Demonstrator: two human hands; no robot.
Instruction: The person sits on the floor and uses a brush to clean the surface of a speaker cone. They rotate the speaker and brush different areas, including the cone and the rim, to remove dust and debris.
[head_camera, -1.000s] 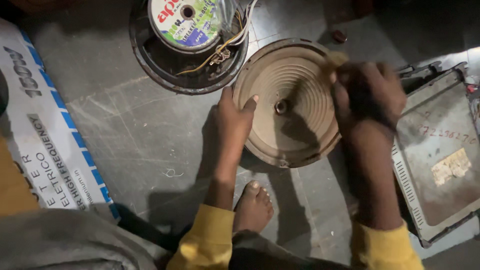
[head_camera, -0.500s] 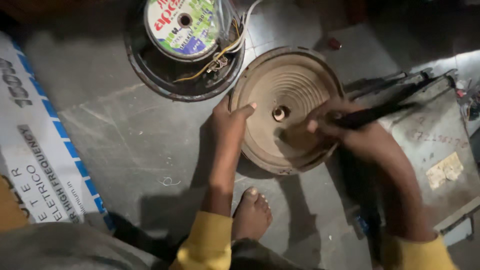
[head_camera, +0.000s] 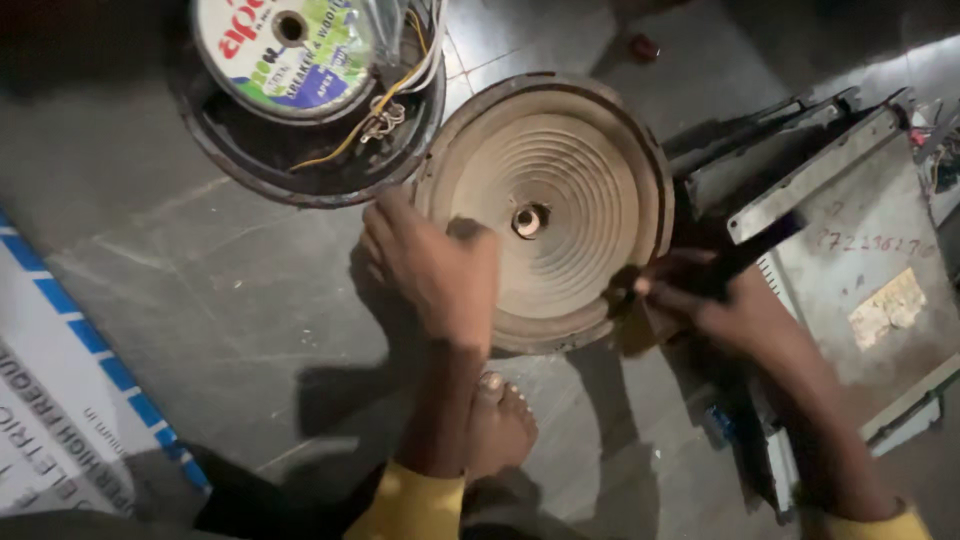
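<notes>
A round brown ribbed speaker cone (head_camera: 560, 170) with a small hole at its centre lies flat on the grey floor. My left hand (head_camera: 435, 265) presses down on the cone's left part, fingers spread. My right hand (head_camera: 705, 305) is at the cone's lower right edge, closed around a dark, thin-handled tool (head_camera: 755, 245) whose tip meets the rim. My bare foot (head_camera: 495, 425) rests on the floor just below the cone.
A black speaker frame (head_camera: 300, 165) with a round colourful label and yellow wires lies at upper left, touching the cone. A grey metal chassis (head_camera: 850, 220) lies at right. A white and blue printed sheet (head_camera: 70, 400) lies at lower left.
My right hand came off the cone's top, picked up the dark tool and moved down to the cone's lower right edge. My left hand stayed on the left side.
</notes>
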